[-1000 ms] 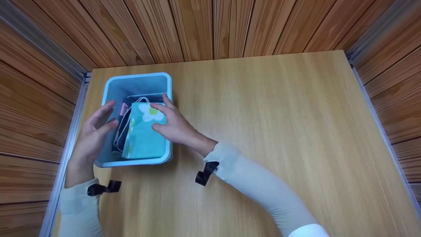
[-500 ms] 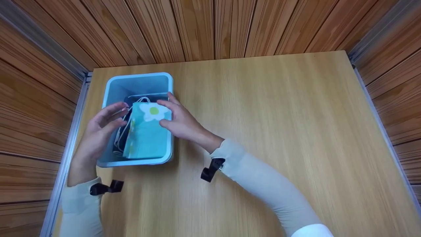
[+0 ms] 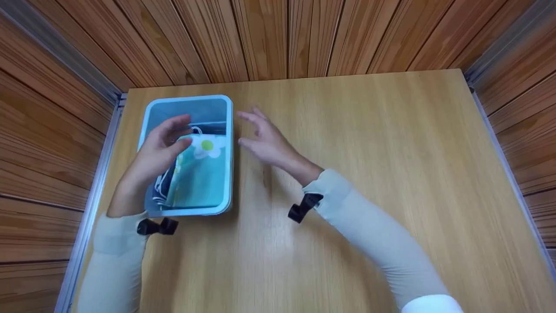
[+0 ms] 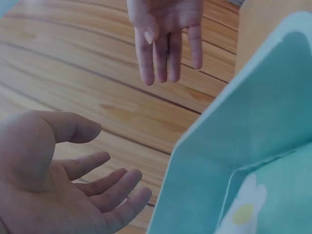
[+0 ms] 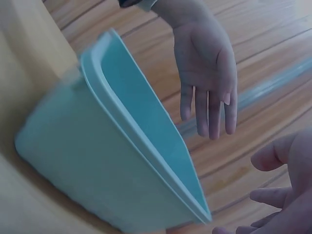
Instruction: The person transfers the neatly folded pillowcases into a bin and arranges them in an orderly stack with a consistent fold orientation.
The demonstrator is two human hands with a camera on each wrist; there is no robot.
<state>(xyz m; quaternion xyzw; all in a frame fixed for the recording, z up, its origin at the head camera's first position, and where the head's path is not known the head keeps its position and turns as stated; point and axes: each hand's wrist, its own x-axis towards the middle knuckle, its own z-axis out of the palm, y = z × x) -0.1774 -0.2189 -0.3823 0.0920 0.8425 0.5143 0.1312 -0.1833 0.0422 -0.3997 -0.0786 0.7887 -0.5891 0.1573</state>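
A light blue plastic bin (image 3: 230, 174) stands at the left of the table. Inside lies a turquoise item with a white flower print (image 3: 200, 178), beside dark items with a white cord (image 3: 160, 187) along its left. My left hand (image 3: 158, 150) hovers above the bin's left part, fingers loosely bent and holding nothing. To the right of the bin, over the tabletop, my right hand (image 3: 271, 141) is held in the air with fingers spread and nothing in it. In the left wrist view the left hand (image 4: 73, 180) and right hand (image 4: 168, 34) both appear free of objects.
The wooden tabletop (image 3: 347, 152) extends to the right of the bin. Wood-plank walls (image 3: 304, 39) enclose the back and sides, with metal rails (image 3: 93, 195) along the side edges. A black wrist mount (image 3: 304, 208) juts from each sleeve.
My right hand has moved from over the turquoise item out past the bin's right rim. My left hand has shifted right and farther over the bin. The bin's contents look unmoved.
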